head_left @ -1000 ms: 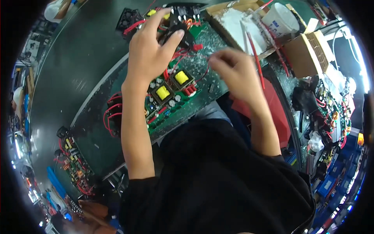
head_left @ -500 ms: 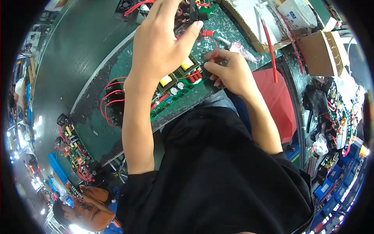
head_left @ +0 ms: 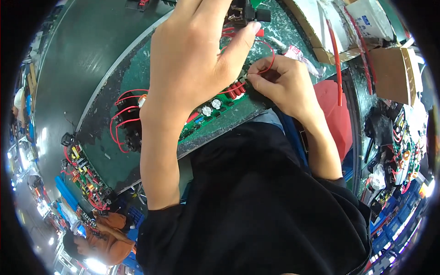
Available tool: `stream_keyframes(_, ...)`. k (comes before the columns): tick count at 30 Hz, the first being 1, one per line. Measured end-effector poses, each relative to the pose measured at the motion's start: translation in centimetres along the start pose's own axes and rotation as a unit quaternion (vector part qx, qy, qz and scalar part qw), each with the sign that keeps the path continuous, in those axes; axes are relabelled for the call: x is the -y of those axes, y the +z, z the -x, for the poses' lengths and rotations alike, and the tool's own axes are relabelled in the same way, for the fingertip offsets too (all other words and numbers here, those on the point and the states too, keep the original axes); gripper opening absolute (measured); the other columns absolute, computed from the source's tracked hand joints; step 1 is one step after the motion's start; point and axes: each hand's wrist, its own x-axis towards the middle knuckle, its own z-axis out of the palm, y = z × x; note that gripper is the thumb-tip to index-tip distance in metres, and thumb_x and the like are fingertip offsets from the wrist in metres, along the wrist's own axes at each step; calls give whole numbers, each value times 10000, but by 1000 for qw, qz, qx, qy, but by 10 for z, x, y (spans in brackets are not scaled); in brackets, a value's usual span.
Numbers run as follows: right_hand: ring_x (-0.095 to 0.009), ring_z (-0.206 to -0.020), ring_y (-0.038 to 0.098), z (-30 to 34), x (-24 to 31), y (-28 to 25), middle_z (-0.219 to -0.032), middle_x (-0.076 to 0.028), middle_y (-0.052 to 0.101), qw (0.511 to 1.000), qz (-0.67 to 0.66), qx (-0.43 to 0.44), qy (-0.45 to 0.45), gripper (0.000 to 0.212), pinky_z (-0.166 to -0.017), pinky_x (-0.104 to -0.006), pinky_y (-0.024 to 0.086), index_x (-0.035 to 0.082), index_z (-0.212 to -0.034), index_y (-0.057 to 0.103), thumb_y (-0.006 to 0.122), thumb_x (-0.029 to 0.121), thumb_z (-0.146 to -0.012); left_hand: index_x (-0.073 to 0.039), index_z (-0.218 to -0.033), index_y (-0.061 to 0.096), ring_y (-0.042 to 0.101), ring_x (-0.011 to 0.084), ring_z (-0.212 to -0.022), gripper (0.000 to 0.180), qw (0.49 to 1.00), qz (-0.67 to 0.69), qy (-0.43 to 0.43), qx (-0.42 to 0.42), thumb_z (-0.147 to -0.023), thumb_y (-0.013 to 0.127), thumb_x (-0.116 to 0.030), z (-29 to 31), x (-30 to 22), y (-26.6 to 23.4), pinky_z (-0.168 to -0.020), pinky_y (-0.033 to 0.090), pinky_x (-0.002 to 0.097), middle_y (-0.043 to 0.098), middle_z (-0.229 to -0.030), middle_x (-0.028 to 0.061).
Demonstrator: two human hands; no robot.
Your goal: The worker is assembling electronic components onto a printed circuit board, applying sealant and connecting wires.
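Head-worn fisheye view, facing down, hands [head_left: 195, 62] near

Glare at both side rims, bowed edges, pale sheen across the table [head_left: 98, 57]

The bench [head_left: 288, 25] has a dark green top, scuffed and rough with pale scratches near the work, smoother and faintly glossy to the left. The circuit board [head_left: 203, 127] shows a green, slightly shiny face; its round capacitors [head_left: 217, 104] have bright, metallic-looking tops, and the red cylinders [head_left: 237, 90] are glossy. The red wire [head_left: 274, 54] wears smooth, plastic-looking insulation. A black knob-like part [head_left: 262, 15] looks like matt plastic. The box [head_left: 389, 75] is dull brown cardboard, the white tub [head_left: 373, 20] smooth plastic. The black top [head_left: 256, 197] is soft, matt cloth with a metallic-looking zip [head_left: 363, 257].
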Motion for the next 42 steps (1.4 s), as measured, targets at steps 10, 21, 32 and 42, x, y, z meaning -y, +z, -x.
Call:
stream_keyframes(10,-63,-579,583,1,8,-13,-685,-12,660,998,55,-19,-7,193,-533,-222,443,-18,-878,711,758,169,-877,-10,-1096,615,636,279,-809,382,971,-139,149,-126,-796,827,-116,18,22,14,-750,510,380,645,-1015,129)
stream_keyframes(21,-51,-504,538,7,10,-16,-624,-4,611,964,-239,-24,111,116,-465,-212,398,-28,-803,703,700,77,-852,-52,-922,685,572,252,-733,257,995,-14,98,-35,-705,819,-85,86,13,44,-650,498,344,598,-806,49)
stream_keyframes(32,-36,-588,549,18,8,-12,-775,-2,672,959,-272,1,86,141,-536,-196,420,-5,-978,721,731,122,-917,-43,-902,720,601,250,-732,189,997,-46,57,-36,-739,802,3,81,6,48,-682,502,354,681,-811,53)
stream_keyframes(42,-190,-696,621,18,-8,-18,-812,-89,643,985,59,-45,-154,163,-615,-296,472,-22,-955,671,751,103,-887,-16,-886,736,611,221,-735,93,998,61,-22,12,-805,780,-22,81,9,41,-677,485,336,689,-788,73)
